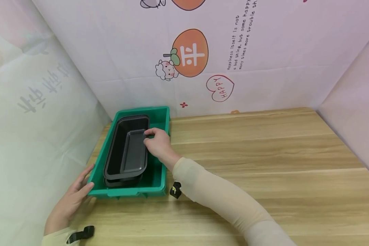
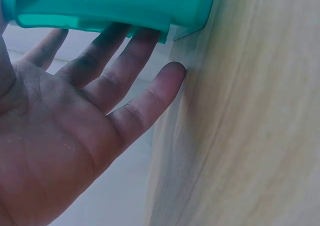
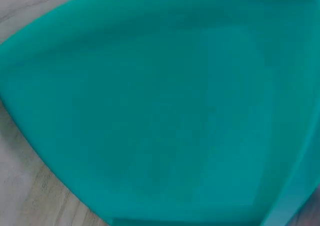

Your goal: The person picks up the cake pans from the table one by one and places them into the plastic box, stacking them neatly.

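Note:
In the head view, a black loaf pan (image 1: 134, 150) lies tilted in a green plastic bin (image 1: 127, 193) at the left of the table. A second black pan (image 1: 120, 183) shows under its near end; most of it is hidden. My right hand (image 1: 158, 142) pinches the upper pan's right rim between thumb and fingers. At the bin's near left corner rests my left hand (image 1: 72, 196). The left wrist view has that hand's fingers (image 2: 120, 81) spread and nearly straight, some touching the bin's outer side (image 2: 115, 6). Green bin surface (image 3: 160, 116) fills most of the right wrist view, without the hand.
The wooden table (image 1: 249, 150) extends to the right of the bin. A printed white cloth (image 1: 258, 85) hangs along the back, close behind the bin. Pale cloth walls stand at the left (image 1: 43, 112) and right (image 1: 356, 102).

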Demonstrator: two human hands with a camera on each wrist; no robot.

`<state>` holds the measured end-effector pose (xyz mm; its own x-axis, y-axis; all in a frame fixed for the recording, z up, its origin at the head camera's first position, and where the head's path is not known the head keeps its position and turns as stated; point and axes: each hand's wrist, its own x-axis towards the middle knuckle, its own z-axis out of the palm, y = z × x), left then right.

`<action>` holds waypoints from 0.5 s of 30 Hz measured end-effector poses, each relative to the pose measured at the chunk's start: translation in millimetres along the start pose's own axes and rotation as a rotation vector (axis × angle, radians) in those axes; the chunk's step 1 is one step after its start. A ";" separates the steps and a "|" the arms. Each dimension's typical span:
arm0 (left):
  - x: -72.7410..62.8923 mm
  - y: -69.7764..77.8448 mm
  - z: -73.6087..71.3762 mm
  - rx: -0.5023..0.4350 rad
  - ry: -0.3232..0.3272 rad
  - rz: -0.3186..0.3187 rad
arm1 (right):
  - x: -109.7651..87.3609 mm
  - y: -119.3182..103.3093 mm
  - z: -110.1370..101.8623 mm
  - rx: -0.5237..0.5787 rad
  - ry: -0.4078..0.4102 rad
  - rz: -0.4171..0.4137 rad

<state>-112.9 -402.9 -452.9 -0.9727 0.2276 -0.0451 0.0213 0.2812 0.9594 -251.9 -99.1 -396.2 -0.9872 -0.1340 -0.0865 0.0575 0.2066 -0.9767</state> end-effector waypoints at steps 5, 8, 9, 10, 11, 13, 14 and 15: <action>-0.5 0.6 0.2 -0.001 -0.001 -0.007 | 1.1 -0.7 3.9 -0.020 0.001 0.003; -0.4 0.1 0.3 0.006 -0.001 -0.009 | 1.4 -0.9 6.5 -0.038 0.005 0.014; -0.3 -0.1 0.3 0.008 0.000 -0.009 | 1.4 -0.9 7.4 -0.043 0.004 0.017; -0.2 -0.2 0.2 0.011 0.001 -0.010 | 1.4 -0.8 8.3 -0.049 0.003 0.020; 0.0 -0.3 0.3 0.013 0.003 -0.009 | 1.5 -0.7 9.2 -0.050 -0.002 0.022; 0.2 -0.3 0.1 0.014 0.002 -0.006 | 1.8 -0.1 11.0 -0.051 -0.007 0.026; 0.4 -0.3 -0.1 0.012 0.003 -0.005 | 2.0 0.1 12.0 -0.052 -0.012 0.026; 0.6 -0.3 -0.2 0.011 0.003 -0.003 | 2.3 0.6 13.0 -0.054 -0.016 0.028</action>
<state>-113.5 -403.0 -453.1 -0.9735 0.2238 -0.0473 0.0208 0.2925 0.9560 -252.2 -111.9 -399.5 -0.9829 -0.1424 -0.1169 0.0764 0.2626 -0.9619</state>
